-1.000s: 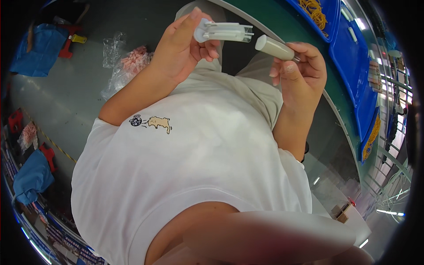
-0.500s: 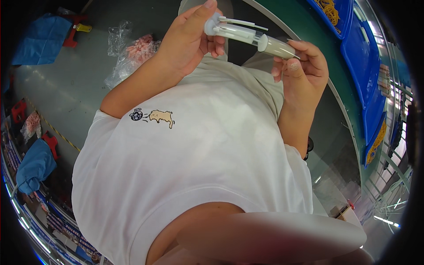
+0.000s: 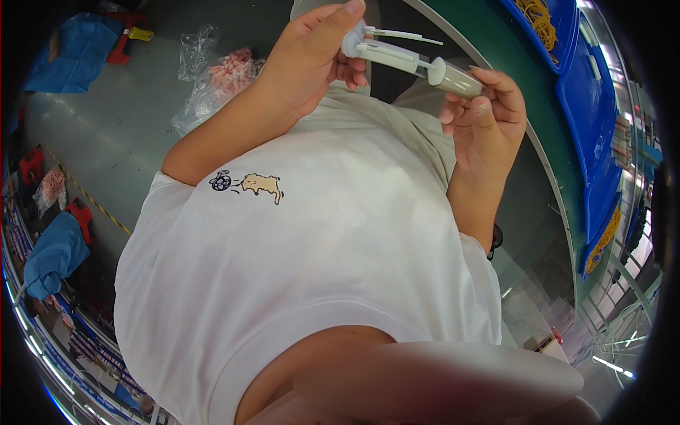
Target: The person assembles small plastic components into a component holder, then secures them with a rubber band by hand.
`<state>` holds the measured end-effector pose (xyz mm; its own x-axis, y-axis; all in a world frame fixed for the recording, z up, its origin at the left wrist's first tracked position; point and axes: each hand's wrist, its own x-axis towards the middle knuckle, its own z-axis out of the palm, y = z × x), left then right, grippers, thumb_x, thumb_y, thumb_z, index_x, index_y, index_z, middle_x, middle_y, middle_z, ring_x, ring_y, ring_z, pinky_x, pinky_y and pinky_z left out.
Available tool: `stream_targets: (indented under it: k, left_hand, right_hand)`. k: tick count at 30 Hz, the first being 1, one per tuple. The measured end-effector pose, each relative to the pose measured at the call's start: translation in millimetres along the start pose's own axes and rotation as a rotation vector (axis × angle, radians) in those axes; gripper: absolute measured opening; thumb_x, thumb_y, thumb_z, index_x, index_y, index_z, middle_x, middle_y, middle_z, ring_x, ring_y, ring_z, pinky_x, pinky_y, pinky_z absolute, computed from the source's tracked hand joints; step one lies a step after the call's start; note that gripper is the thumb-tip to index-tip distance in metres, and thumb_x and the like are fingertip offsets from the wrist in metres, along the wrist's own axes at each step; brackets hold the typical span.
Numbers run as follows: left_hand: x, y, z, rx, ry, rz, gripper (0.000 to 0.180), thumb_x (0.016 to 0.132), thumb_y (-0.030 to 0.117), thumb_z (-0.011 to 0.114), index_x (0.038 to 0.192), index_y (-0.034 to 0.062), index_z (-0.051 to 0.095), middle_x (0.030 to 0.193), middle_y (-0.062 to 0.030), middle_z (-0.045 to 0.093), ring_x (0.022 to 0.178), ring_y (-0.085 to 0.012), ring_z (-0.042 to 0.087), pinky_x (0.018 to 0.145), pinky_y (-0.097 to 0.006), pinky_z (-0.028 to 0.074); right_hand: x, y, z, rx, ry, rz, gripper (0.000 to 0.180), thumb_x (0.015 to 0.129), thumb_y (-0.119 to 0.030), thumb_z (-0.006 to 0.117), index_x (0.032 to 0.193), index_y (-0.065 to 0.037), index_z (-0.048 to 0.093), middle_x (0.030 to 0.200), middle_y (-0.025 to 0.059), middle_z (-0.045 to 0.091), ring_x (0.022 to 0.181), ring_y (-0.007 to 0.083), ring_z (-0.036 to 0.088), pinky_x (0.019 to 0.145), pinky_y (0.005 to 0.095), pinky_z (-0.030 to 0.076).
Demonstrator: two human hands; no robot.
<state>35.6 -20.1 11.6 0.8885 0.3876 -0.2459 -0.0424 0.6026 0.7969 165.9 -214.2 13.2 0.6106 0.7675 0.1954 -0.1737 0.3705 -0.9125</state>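
While the view looks straight down the person's chest, both hands are up near 12 o'clock, working on a syringe-type thing. The left hand (image 3: 312, 60) comes in from about 10 o'clock and is closed around the flanged end of the syringe (image 3: 388, 55), thumb pressed over the top of it and the other fingers curled underneath, so it's clamped on that end. A thin white plunger rod (image 3: 407, 34) sticks out above the barrel, pointing toward 2 o'clock.

The right hand (image 3: 489, 124) sits at roughly 1 o'clock and pinches a small grey-brown tube (image 3: 460, 80) between thumb and fingertips. That tube meets the syringe's far end, which has a round white cap-like face on it; they look touching, but I can't tell if one is actually pushed into the other. The whole assembly lies tilted, running from the left hand down to the right one.

Below the hands it's mostly the white T-shirt (image 3: 319, 248), with a little cartoon print on the chest.

Other stuff around: a clear bag of pink bits (image 3: 219, 74) on the grey floor at 11 o'clock, well apart from the hands. A green-edged table (image 3: 524, 92) curves down the right side, with blue bins (image 3: 595, 120) on it at 2 o'clock; one has yellow rubber bands (image 3: 540, 18) in it. Blue cloth bundles (image 3: 53, 251) sit over at 9 o'clock by the rim.
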Motion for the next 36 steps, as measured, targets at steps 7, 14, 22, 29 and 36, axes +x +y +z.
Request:
stream_targets:
  k: [7,14,22,29,36]
  left_hand:
    - [2.0,0.0,1.8,0.046,-0.01,0.028,0.035,0.102,0.037,0.044,0.086,0.0084,0.055,0.072,-0.0059,0.059,0.061,-0.0141,0.057,0.055,-0.029,0.05]
    - [5.1,-6.6,2.3,0.208,0.133,0.128,0.035,0.102,0.033,0.046,0.08,0.0075,0.055,0.069,-0.004,0.057,0.06,-0.0126,0.055,0.054,-0.028,0.049]
    - [7.8,-12.2,0.4,0.283,0.125,0.295,0.029,0.1,0.026,0.052,0.077,0.0079,0.054,0.062,0.0001,0.054,0.053,-0.0073,0.051,0.05,-0.023,0.045]
    - [7.8,-13.7,3.2,0.279,0.195,0.222,0.031,0.1,0.027,0.051,0.075,0.0089,0.052,0.061,0.0002,0.053,0.052,-0.0063,0.05,0.048,-0.022,0.043]
    - [8.3,-23.5,2.2,0.135,0.122,0.163,0.033,0.101,0.03,0.049,0.075,0.0104,0.052,0.06,-0.0005,0.05,0.047,-0.0079,0.045,0.044,-0.023,0.04]
  right_hand:
    - [-0.6,-2.0,4.4,0.051,0.014,-0.008,0.029,0.086,-0.007,0.068,0.111,0.005,0.059,0.088,0.0198,0.068,0.066,0.0205,0.067,0.05,0.0254,0.052]
    - [-6.5,-8.0,16.2,-0.364,0.124,-0.106,0.023,0.082,0.007,0.066,0.105,0.004,0.063,0.091,0.0152,0.068,0.071,0.0177,0.068,0.055,0.0227,0.052]
    - [-15.6,-7.9,10.8,-0.324,0.097,-0.007,0.029,0.081,0.009,0.067,0.109,0.004,0.064,0.092,0.0149,0.067,0.076,0.0164,0.068,0.057,0.0209,0.052]
    - [-13.6,3.1,8.5,-0.413,0.094,-0.024,0.029,0.082,0.007,0.067,0.111,0.005,0.064,0.094,0.0143,0.067,0.077,0.0178,0.069,0.059,0.0217,0.053]
    - [-10.3,17.3,-2.5,-0.658,0.082,-0.282,0.033,0.076,0.004,0.075,0.108,0.003,0.068,0.102,0.0095,0.061,0.083,0.0138,0.059,0.069,0.0215,0.047]
